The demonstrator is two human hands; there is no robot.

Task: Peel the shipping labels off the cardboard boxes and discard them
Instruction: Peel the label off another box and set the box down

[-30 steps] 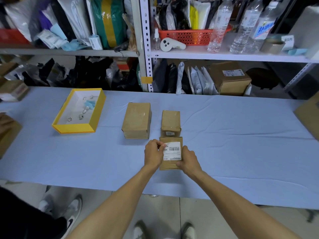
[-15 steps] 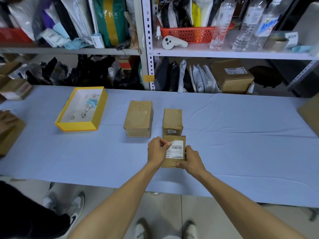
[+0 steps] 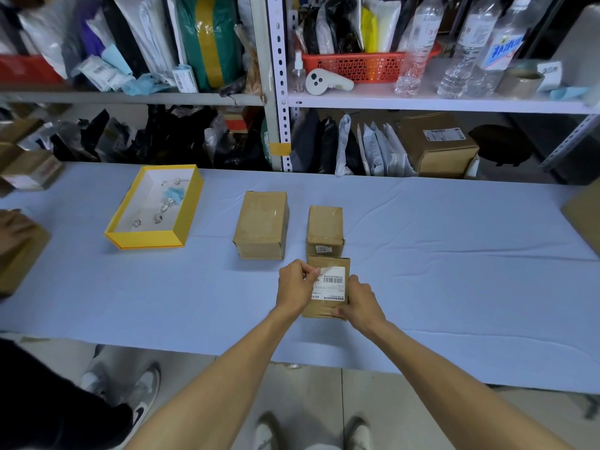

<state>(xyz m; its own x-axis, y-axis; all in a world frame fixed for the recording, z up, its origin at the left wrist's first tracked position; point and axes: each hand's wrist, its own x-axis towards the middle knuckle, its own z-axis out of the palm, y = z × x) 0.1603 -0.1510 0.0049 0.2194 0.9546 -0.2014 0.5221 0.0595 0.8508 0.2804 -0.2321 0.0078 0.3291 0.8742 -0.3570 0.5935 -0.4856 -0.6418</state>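
Observation:
A small cardboard box (image 3: pixel 324 310) lies near the front of the blue table with a white shipping label (image 3: pixel 331 285) on its top. My left hand (image 3: pixel 293 287) pinches the label's upper left corner, which is lifted off the cardboard. My right hand (image 3: pixel 358 302) grips the box's right side and lower corner. Right behind it stands a second small box (image 3: pixel 324 227) with a tiny sticker on its front. A larger plain box (image 3: pixel 263 224) sits to the left of that one.
A yellow tray (image 3: pixel 146 238) holding small scraps lies at the left. Another person's hand (image 3: pixel 13 222) rests on a box at the far left edge, their shoes below. Shelves full of bags, bottles and boxes line the back. A box corner (image 3: pixel 584 209) pokes in at right.
My left fingers have closed on the label's top left corner and raised it slightly. The right hand has stayed on the box. The view has shifted a little.

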